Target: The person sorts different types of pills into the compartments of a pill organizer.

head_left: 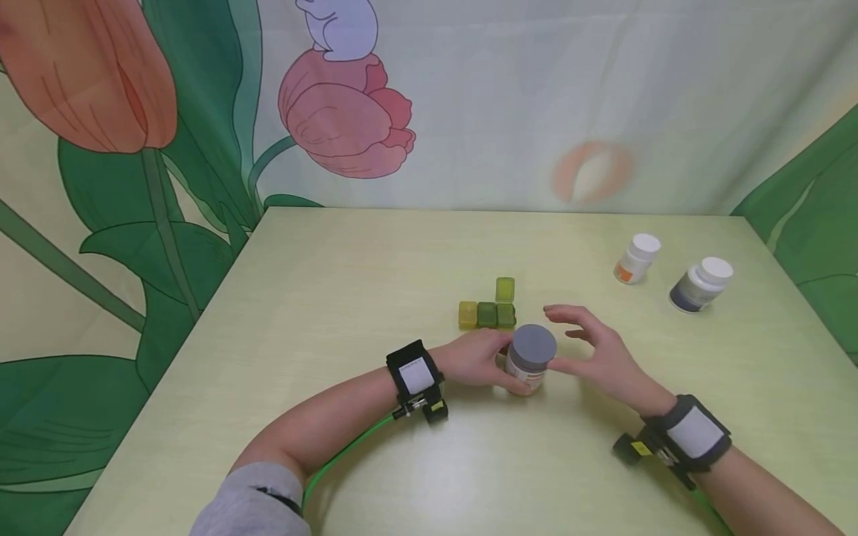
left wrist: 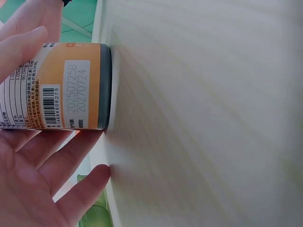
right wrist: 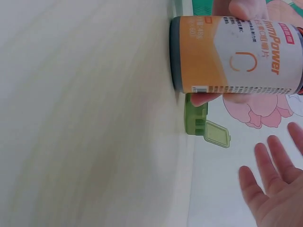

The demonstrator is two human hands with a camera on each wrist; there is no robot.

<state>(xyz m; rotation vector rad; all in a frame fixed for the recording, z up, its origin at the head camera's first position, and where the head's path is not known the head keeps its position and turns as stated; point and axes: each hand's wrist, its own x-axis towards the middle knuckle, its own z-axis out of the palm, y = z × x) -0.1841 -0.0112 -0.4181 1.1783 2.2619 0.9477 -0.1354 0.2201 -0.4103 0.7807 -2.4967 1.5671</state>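
Note:
My left hand (head_left: pixel 477 359) grips a supplement bottle (head_left: pixel 526 372) with a grey cap, thumb on the near side and fingers behind. The bottle stands upright on the table; its orange and white label shows a barcode and dates in the left wrist view. Beside the cap, my right hand (head_left: pixel 599 359) is held with its fingers apart and loosely bent, thumb tip close to the bottle. In the right wrist view the right hand's fingers (right wrist: pixel 270 175) are spread. Just behind the bottle lies a small pill box (head_left: pixel 487 314) with green and yellow compartments, one lid (head_left: pixel 506 289) flipped up.
Two white-capped bottles stand at the back right, a smaller one with an orange label patch (head_left: pixel 632 260) and a larger one with a dark label (head_left: pixel 698 286). A printed flower curtain (head_left: pixel 482 112) hangs behind the pale table (head_left: pixel 348 268). Green cables (head_left: pixel 342 455) trail from the wrist cameras.

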